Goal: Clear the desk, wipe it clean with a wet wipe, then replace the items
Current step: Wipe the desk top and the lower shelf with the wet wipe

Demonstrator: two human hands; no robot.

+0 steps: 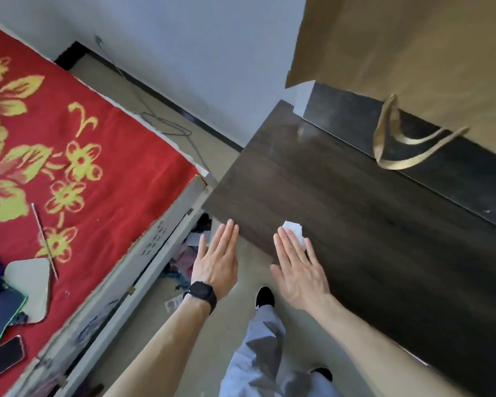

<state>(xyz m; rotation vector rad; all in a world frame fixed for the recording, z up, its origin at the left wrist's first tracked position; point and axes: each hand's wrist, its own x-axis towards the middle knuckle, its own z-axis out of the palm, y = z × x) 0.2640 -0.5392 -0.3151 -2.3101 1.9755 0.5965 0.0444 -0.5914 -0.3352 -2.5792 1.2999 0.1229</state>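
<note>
Risk: the wipe (294, 229) is only pressed, not gripped, near the worktop's (355, 210) front corner. A stroke past the edge could drop it to the floor (254, 272).

Right hand (301, 270): fingers (287, 245) straight, flat on the wipe, grasping nothing.

Left hand (216, 262): flat, released, fingertips (229, 227) at the corner edge.

Items lie on the bed (98, 138), apparently cleared.

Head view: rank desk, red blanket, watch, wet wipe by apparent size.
1. Desk and red blanket: both huge, too close to rank.
2. Watch.
3. Wet wipe, but it is partly hidden under the right hand, so its place against the watch is unsure.
</note>
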